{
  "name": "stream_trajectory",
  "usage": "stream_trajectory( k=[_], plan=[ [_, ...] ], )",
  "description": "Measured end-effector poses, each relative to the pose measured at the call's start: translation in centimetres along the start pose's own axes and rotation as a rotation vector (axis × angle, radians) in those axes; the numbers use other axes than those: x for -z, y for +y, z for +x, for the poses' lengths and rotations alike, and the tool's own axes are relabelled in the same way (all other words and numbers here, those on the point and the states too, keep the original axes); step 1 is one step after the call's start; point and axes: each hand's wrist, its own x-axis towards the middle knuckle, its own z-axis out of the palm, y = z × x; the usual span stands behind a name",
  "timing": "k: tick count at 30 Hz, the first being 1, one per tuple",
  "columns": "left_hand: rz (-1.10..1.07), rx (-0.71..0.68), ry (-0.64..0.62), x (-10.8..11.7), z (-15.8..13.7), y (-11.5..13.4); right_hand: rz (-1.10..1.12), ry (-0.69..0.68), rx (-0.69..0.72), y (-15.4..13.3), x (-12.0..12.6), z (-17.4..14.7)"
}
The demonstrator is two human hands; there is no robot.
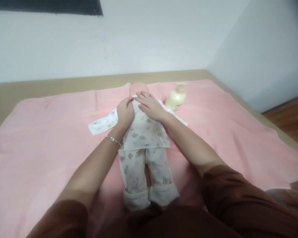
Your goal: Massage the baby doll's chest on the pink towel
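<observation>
A baby doll point(139, 88) lies stretched out in front of me, its smooth head at the far end; whether it is face up or face down I cannot tell. It is dressed in a white printed shirt point(146, 132) and matching trousers point(135, 168) with turned-up cuffs. My left hand point(125, 112), with a bracelet at the wrist, is closed on the shirt by the shoulder near the neck; its fingertips are partly hidden. Lying flat, my right hand point(151, 106) rests across the upper shirt with fingers stretched out just below the head. The left sleeve point(103, 124) spreads out sideways.
A pale yellow pump bottle point(176, 97) stands to the right of the doll, close to my right hand. Under everything lies a pink blanket point(52, 138) on a tan surface point(109, 79). White walls rise behind and at right; wooden flooring shows at the far right.
</observation>
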Motion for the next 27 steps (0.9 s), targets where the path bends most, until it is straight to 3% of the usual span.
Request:
stream_trajectory(
  k=[5, 9, 13, 18, 22, 24, 27],
  plan=[
    [0.01, 0.047, 0.027, 0.3, -0.1, -0.9, -0.119, -0.007, -0.151, -3.6, 0.1, -1.3],
    [-0.007, 0.038, 0.028, 0.3, 0.1, -1.2, -0.181, 0.008, -0.003, -6.5, -0.6, -2.5],
    [0.0, 0.006, 0.039, 0.5, -0.1, -1.1, -0.133, -0.039, 0.113, -4.9, -0.7, -1.7],
    [0.036, -0.027, 0.04, 0.5, -0.1, -1.2, -0.09, -0.012, -0.068, -1.8, 0.5, -0.6],
    [0.014, -0.02, 0.049, 0.4, 0.0, -1.5, -0.196, 0.004, -0.227, -4.3, -0.2, -1.7],
    [-0.007, -0.004, 0.049, 0.4, 0.0, -1.6, -0.255, 0.026, -0.183, -6.2, -1.0, -2.5],
    [-0.021, 0.012, 0.058, 0.4, 0.0, -1.6, -0.237, 0.029, -0.002, -7.1, -1.7, -2.8]
  ],
)
